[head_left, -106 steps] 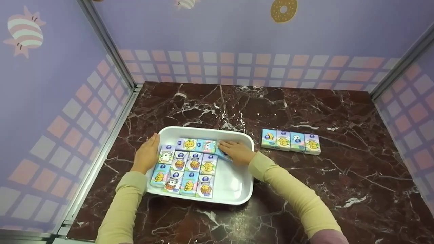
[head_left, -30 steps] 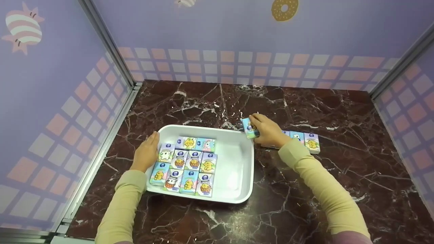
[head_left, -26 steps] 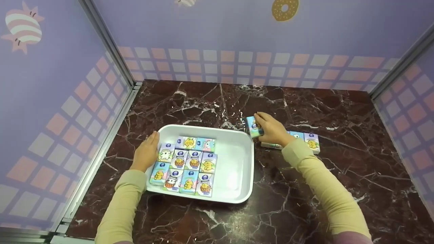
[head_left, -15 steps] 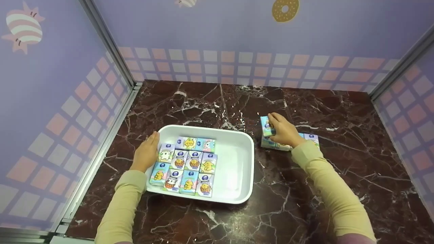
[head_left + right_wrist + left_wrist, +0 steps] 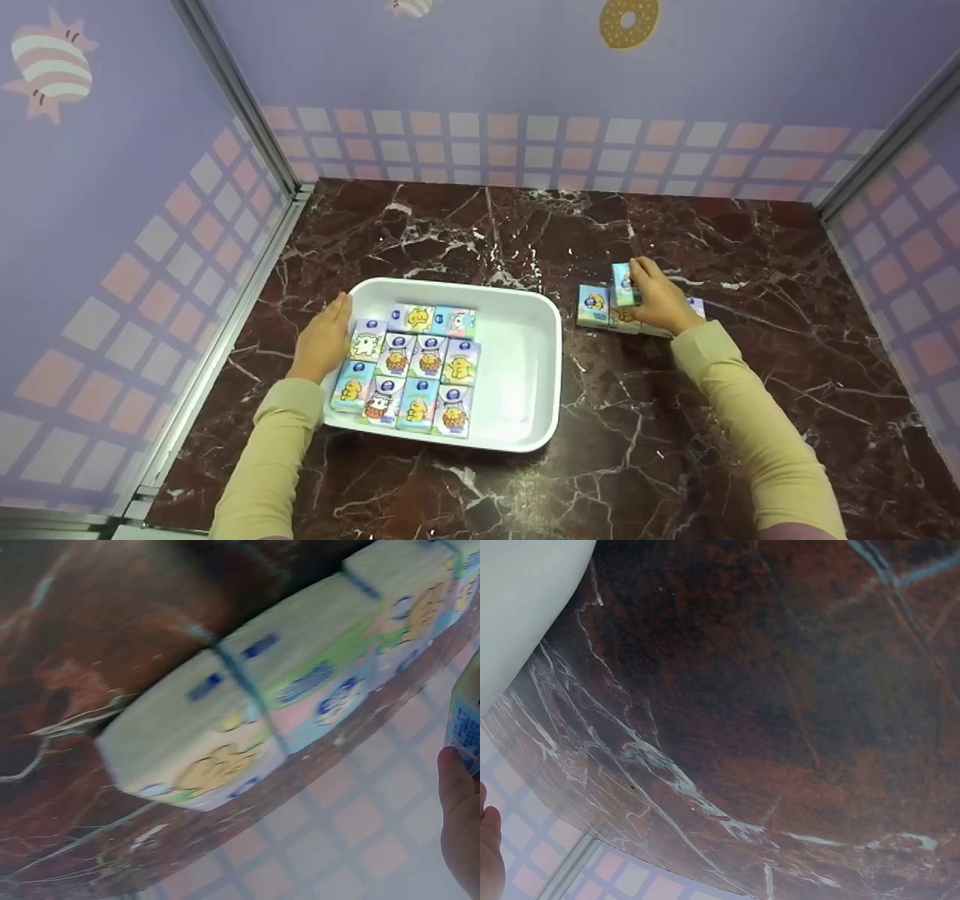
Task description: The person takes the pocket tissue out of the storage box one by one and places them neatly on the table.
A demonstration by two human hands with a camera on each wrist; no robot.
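My left hand (image 5: 321,341) rests with straight fingers along the left rim of a white plastic tray (image 5: 517,375). In the tray lie several small tissue packs (image 5: 430,355) with cartoon animals, packed toward the left; its right part shows bare floor. My right hand (image 5: 661,296) pinches a light-blue tissue pack (image 5: 624,285) between thumb and fingers, above a row of tissue packs (image 5: 592,307) on the tabletop. In the right wrist view, the held pack (image 5: 466,724) is at the right edge, apart from the row (image 5: 202,750). The hand partly covers the row.
A dark red marbled tabletop (image 5: 465,240) carries the tray and the row, which lies right of the tray. Purple panels with a checked band (image 5: 540,150) close off the back and both sides. A metal rail (image 5: 217,360) runs along the left edge.
The right hand, earlier pressing a blue tissue pack in the tray's upper right, has lifted it out and carried it right, over the row. The left hand stays at the rim.
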